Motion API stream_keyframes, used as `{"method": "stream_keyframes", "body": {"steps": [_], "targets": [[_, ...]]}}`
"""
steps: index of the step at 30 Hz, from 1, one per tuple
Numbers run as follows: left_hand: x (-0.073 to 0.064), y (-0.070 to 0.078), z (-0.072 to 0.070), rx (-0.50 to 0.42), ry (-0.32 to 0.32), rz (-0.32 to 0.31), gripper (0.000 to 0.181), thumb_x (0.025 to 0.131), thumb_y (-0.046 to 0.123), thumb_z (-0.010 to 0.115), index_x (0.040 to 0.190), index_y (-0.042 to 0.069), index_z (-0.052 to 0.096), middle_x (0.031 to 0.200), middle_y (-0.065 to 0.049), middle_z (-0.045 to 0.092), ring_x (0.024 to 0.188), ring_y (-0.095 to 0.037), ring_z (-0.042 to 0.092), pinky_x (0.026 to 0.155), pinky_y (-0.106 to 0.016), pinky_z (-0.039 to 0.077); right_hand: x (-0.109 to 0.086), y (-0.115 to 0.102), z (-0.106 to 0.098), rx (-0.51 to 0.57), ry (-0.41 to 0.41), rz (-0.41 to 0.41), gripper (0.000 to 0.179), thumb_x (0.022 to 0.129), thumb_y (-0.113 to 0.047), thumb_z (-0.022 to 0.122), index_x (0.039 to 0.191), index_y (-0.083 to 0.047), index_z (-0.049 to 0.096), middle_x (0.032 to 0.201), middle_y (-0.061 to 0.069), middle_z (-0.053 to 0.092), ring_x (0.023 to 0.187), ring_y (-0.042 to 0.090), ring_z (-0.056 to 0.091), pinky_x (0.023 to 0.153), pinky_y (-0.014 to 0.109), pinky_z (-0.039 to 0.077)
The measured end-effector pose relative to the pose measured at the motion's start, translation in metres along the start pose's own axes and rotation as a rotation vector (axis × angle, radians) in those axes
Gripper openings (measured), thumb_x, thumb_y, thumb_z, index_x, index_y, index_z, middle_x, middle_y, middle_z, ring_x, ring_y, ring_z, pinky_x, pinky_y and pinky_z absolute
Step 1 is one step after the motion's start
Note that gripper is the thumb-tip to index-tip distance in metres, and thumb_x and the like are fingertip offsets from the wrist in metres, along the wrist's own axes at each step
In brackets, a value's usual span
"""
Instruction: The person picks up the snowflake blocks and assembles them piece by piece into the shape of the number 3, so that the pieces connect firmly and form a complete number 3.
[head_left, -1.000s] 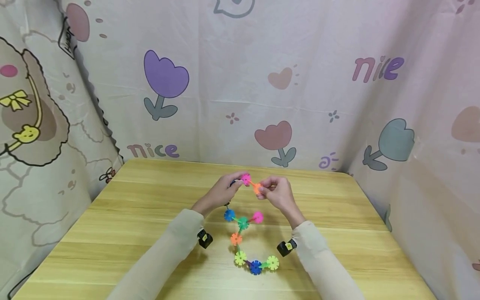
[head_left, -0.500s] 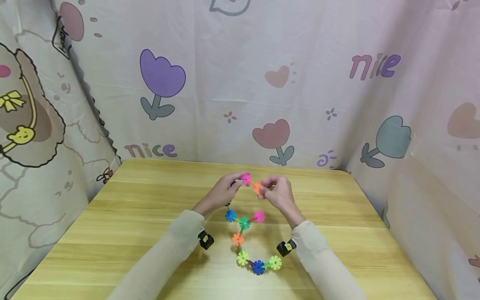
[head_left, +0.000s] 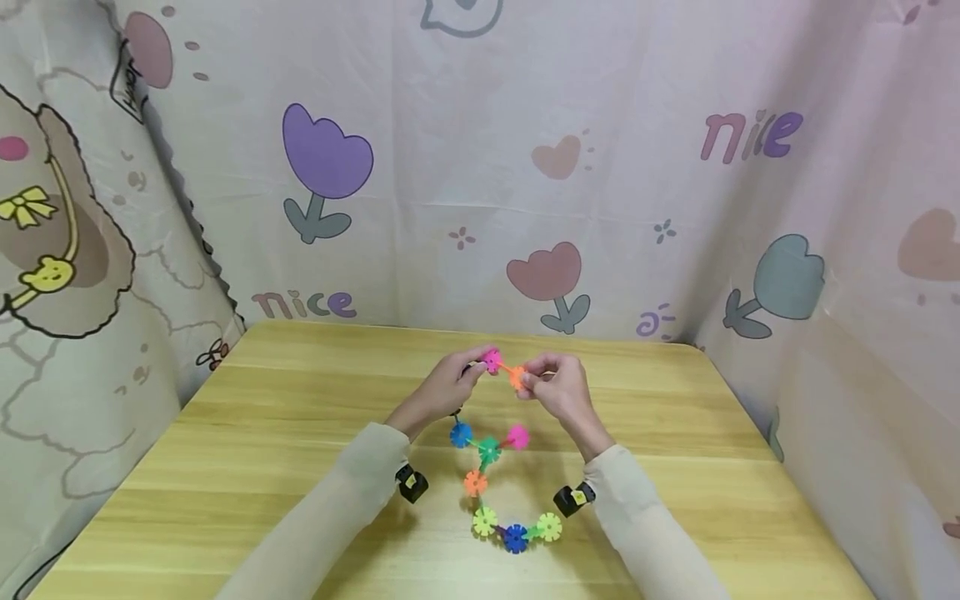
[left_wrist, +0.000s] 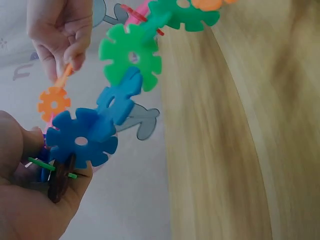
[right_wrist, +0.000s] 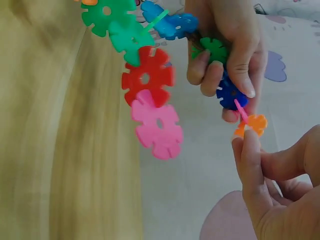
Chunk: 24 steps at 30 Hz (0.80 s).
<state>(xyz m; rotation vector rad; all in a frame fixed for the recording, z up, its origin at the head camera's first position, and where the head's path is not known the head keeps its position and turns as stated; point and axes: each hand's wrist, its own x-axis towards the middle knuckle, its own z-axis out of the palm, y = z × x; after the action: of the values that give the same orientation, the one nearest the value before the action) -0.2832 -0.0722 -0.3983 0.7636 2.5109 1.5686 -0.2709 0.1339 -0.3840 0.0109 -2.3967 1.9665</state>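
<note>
Interlocking plastic snowflake discs form a branching chain. In the head view, my left hand grips its far end, beside a pink disc. My right hand pinches an orange disc joined to that pink one. From the left hand the chain runs toward me through a blue disc and a green disc, where a pink side branch sticks out. In the left wrist view, a brown disc lies against the left palm. A dark blue disc shows under the left thumb in the right wrist view.
The near end of the chain curves right through a yellow disc, a dark blue disc and another yellow disc. Below everything is a wooden table. A printed curtain stands behind its far edge.
The near part of the chain has swung slightly to the right. Both hands keep their hold with almost no movement, and the head view has shifted a little.
</note>
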Motion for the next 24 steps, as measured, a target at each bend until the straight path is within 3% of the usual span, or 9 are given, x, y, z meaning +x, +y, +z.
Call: {"method": "stream_keyframes", "body": {"steps": [8,11,14,15,18,24], "targets": [[0.0006,0.0003,-0.0007,0.053,0.022,0.033,0.041,0.111,0.013,0.044,0.152,0.011,0.051,0.06,0.002,0.037,0.044,-0.009,0.029,0.045,-0.021,0.031,0.0001,0.0064,0.0047,0.013,0.018,0.004,0.008,0.089,0.014,0.07,0.096,0.012,0.07,0.09,0.015,0.066,0.061,0.013,0.07,0.066,0.03,0.064],[0.0018,0.0009,-0.0014,0.083,0.05,0.035,0.039,0.11,0.014,0.049,0.148,0.01,0.055,0.069,-0.007,0.051,0.048,-0.01,0.033,0.048,-0.022,0.034,-0.0002,0.007,0.0045,0.014,0.018,-0.023,0.007,0.089,0.013,0.069,0.095,0.011,0.071,0.088,0.013,0.066,0.06,0.013,0.07,0.065,0.03,0.064],[0.0041,0.0007,-0.0029,0.118,0.099,0.042,0.037,0.107,0.017,0.056,0.144,0.01,0.06,0.099,-0.01,0.071,0.059,-0.009,0.043,0.061,-0.022,0.044,-0.0003,0.0049,0.0043,-0.005,0.013,-0.054,0.007,0.089,0.013,0.069,0.094,0.009,0.071,0.085,0.012,0.066,0.059,0.012,0.07,0.064,0.029,0.064],[0.0048,0.0002,-0.0033,0.121,0.112,0.044,0.037,0.107,0.018,0.058,0.142,0.01,0.061,0.11,-0.01,0.073,0.063,-0.01,0.047,0.066,-0.023,0.047,-0.0005,0.0039,0.0044,-0.006,0.012,-0.059,0.007,0.089,0.013,0.068,0.094,0.009,0.071,0.085,0.012,0.067,0.059,0.013,0.07,0.063,0.03,0.064],[0.0062,-0.0014,-0.0039,0.123,0.135,0.05,0.037,0.106,0.019,0.06,0.14,0.008,0.063,0.124,-0.008,0.073,0.076,-0.014,0.057,0.078,-0.026,0.052,-0.0016,0.0019,0.0054,-0.012,0.022,-0.063,0.007,0.089,0.012,0.069,0.095,0.008,0.072,0.087,0.014,0.07,0.06,0.012,0.07,0.065,0.031,0.064],[0.0037,-0.0022,-0.0028,0.065,0.159,0.017,0.034,0.106,0.016,0.059,0.138,0.007,0.065,0.12,-0.009,0.075,0.091,-0.024,0.066,0.084,-0.031,0.057,-0.0053,0.0032,0.0107,-0.027,0.067,-0.105,0.008,0.089,0.011,0.071,0.096,0.007,0.074,0.093,0.022,0.074,0.061,0.012,0.07,0.064,0.029,0.063]]}}
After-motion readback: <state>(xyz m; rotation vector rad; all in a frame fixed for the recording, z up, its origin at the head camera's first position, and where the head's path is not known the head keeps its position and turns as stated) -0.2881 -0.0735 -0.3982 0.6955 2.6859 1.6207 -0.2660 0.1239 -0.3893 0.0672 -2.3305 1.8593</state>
